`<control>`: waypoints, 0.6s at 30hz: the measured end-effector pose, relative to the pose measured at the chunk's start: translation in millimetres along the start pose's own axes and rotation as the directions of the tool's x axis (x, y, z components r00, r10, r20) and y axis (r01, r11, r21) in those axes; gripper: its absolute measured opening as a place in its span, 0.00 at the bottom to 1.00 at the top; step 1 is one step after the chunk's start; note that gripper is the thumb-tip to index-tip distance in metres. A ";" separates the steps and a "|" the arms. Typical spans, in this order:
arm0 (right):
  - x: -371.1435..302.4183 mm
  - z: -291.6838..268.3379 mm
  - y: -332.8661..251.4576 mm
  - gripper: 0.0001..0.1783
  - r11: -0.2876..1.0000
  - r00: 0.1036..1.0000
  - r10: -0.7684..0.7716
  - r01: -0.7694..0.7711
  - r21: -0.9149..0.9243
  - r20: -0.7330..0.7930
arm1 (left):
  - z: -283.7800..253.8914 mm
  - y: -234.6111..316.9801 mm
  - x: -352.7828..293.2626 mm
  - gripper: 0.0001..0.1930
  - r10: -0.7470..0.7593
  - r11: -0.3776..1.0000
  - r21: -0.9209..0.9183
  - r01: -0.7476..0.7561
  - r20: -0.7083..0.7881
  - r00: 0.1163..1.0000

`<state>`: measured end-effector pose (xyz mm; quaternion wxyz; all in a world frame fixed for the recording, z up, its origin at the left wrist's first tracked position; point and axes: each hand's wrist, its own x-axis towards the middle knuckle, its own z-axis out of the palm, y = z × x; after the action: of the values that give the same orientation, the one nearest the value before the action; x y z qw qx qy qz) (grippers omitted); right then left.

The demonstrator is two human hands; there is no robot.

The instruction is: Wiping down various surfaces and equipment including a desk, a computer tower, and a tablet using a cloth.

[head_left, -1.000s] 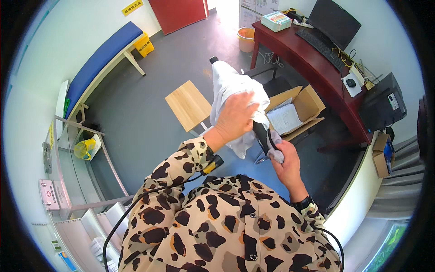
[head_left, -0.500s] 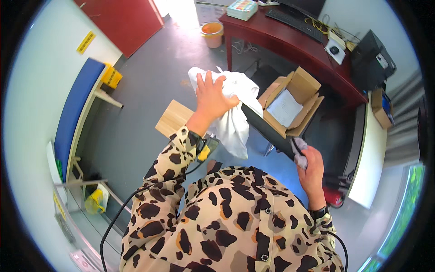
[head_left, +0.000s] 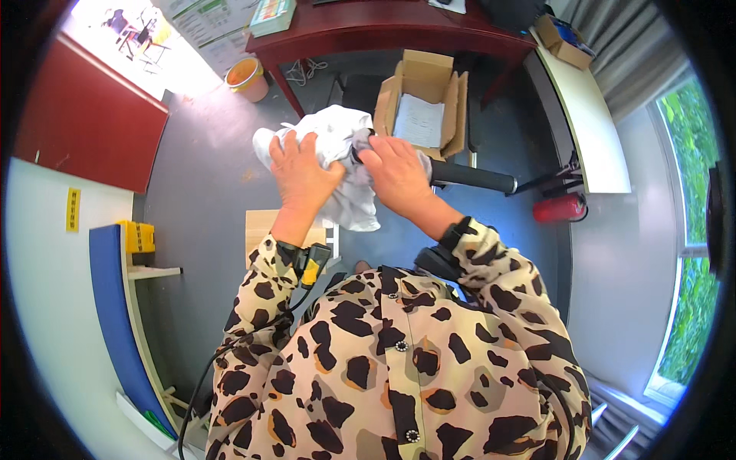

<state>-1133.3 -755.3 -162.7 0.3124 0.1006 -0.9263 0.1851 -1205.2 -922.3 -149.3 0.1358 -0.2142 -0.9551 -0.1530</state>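
Note:
My left hand (head_left: 300, 178) is closed on a bunched white cloth (head_left: 337, 124), its fingers spread over the top and the thumb toward the middle. The cloth covers the left end of a black cylindrical bar (head_left: 479, 178) and hangs below it. Close beside it, my right hand (head_left: 402, 182) presses a grey cloth (head_left: 362, 144) around the bar, with its fingers curled over. The bar's right end sticks out bare past my right hand. Whatever lies under the white cloth is hidden.
An open cardboard box (head_left: 423, 70) with papers stands beyond my hands, before a dark red desk (head_left: 368, 34). A wooden board (head_left: 262, 231) is below my left hand. A blue-topped bench (head_left: 111, 307) stands at left, a fire extinguisher (head_left: 558, 208) at right, a bucket (head_left: 247, 80) at far left.
My right hand, with the grey cloth, has slid left along the bar from its right end to beside my left hand. The bar lies more level, and the view has turned right.

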 end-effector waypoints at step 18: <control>-107.6 -194.5 121.3 0.14 0.347 0.575 0.817 -0.438 0.829 -0.038 | 23.8 208.6 -9.8 0.13 0.246 0.894 -0.344 -0.286 -0.156 0.957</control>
<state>-980.2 -558.2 -119.7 0.3456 -0.2050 -0.6212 0.6728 -1107.3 -737.8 -125.4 0.1652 -0.3558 -0.8632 -0.3178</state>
